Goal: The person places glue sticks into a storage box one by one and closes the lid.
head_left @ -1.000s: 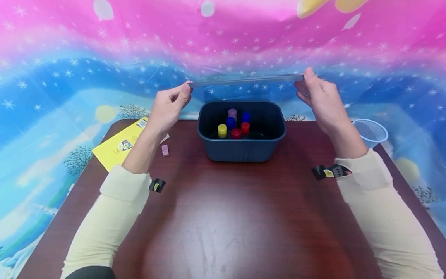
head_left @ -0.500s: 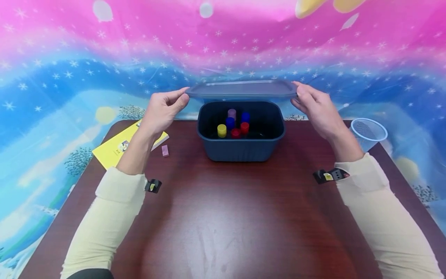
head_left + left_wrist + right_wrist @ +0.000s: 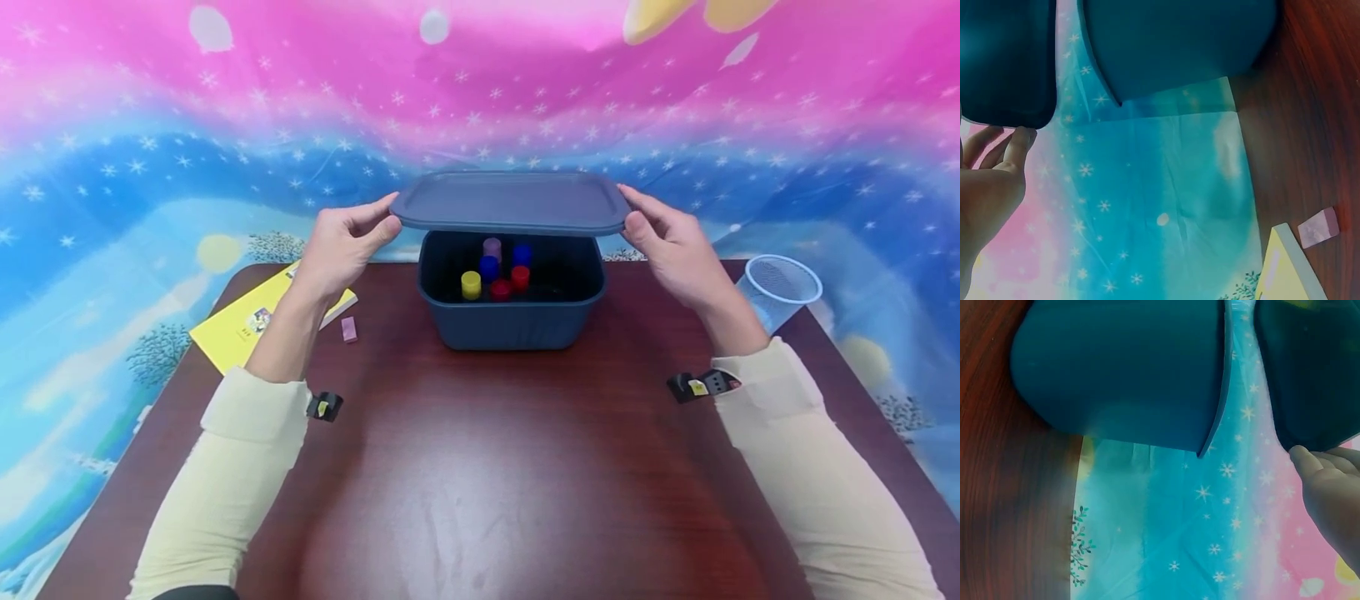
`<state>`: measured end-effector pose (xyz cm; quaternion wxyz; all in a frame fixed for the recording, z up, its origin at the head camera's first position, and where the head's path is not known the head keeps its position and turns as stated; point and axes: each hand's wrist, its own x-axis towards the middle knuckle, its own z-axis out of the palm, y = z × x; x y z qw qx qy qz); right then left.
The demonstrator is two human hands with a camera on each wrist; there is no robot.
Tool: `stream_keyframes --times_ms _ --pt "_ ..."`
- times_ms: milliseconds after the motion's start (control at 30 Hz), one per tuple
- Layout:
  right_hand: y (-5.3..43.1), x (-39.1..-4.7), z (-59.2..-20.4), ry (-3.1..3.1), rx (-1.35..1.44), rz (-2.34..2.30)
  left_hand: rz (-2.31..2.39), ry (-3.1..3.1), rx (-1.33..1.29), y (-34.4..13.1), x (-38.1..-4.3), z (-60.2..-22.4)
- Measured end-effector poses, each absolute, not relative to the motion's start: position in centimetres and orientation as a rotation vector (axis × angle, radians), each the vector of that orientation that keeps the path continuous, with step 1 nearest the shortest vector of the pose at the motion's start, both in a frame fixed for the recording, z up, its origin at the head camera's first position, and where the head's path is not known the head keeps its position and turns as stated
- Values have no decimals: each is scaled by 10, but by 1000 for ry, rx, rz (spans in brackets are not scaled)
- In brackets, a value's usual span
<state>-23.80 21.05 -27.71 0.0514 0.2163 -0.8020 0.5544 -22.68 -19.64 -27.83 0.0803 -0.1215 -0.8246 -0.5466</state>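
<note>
A dark blue-grey lid (image 3: 510, 202) hangs tilted above the back of a dark blue bin (image 3: 513, 327), apart from its rim. My left hand (image 3: 339, 243) pinches the lid's left end between thumb and fingers. At the opposite end my right hand (image 3: 670, 250) grips the lid the same way. Inside the bin stand several small round pieces: a yellow one (image 3: 471, 285), a purple one (image 3: 492, 248), two blue ones and two red ones. Both wrist views show a gap between the lid (image 3: 1010, 62) and the bin (image 3: 1129, 375).
Behind the left forearm lies a yellow book (image 3: 238, 321), with a small pink block (image 3: 349, 329) beside it. A light blue mesh cup (image 3: 780, 287) stands at the table's right back edge. A patterned cloth (image 3: 480, 92) hangs behind the brown table (image 3: 480, 467).
Both hands have lowered the lid and tipped it, so its broad top face now shows where only its edge showed before. The bin and its contents have stayed in place.
</note>
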Motion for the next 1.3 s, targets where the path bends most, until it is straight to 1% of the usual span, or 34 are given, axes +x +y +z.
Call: stream_keyframes --times_ms 100,367,667,900,1300 --pt "210 -238 -278 -2478 637 1539 -1696 -2423 -389 -198 -228 -282" --pt "212 -235 -284 -2397 602 1471 -1819 -2296 -450 -193 -228 -293" --pt "216 -234 -292 -2403 739 1532 -1838 -2238 -544 -193 -226 -298" --pt "219 -238 -299 -2374 820 1595 -1605 -2375 -592 -197 -226 -303" --pt "223 -241 -314 -2493 919 1547 -1411 -2492 -650 -201 -223 -325"
